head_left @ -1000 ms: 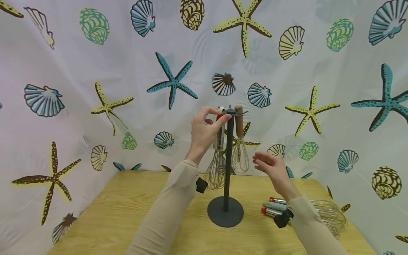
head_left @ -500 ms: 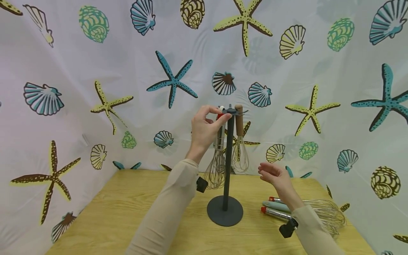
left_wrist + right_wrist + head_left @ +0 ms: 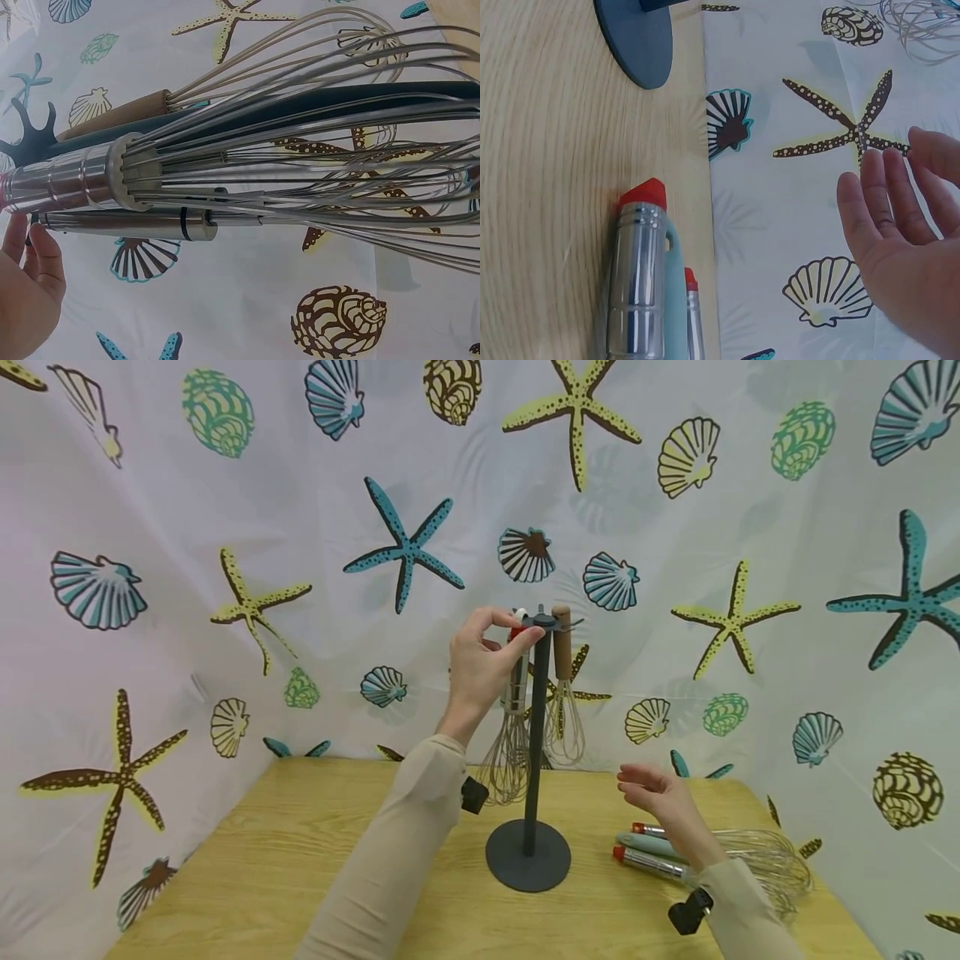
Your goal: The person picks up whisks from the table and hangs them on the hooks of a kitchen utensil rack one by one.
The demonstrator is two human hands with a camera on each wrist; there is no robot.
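Observation:
My left hand (image 3: pixel 480 672) pinches the red end of a steel-handled whisk (image 3: pixel 75 180) at the top of a dark stand (image 3: pixel 537 727). The whisk hangs wires-down, close beside the post. Behind it, another steel-handled whisk (image 3: pixel 142 223) hangs in the left wrist view. A whisk with a wooden handle (image 3: pixel 562 647) hangs on the stand's far right side. My right hand (image 3: pixel 667 797) is in the air right of the stand, holding nothing, fingers loosely bent. Below it lie a red-ended steel whisk (image 3: pixel 637 277), a pale green-handled whisk (image 3: pixel 676 300) and another red-ended whisk (image 3: pixel 695 322).
The stand's round base (image 3: pixel 528 864) sits on a wooden table (image 3: pixel 300 860). Thin hooks (image 3: pixel 570 625) stick out from its top. A white curtain (image 3: pixel 300 485) printed with shells and starfish hangs behind the table and along the sides.
My right hand has moved down and a little right, away from the stand and closer to the whisks on the table. The left hand keeps its pinch at the stand's top.

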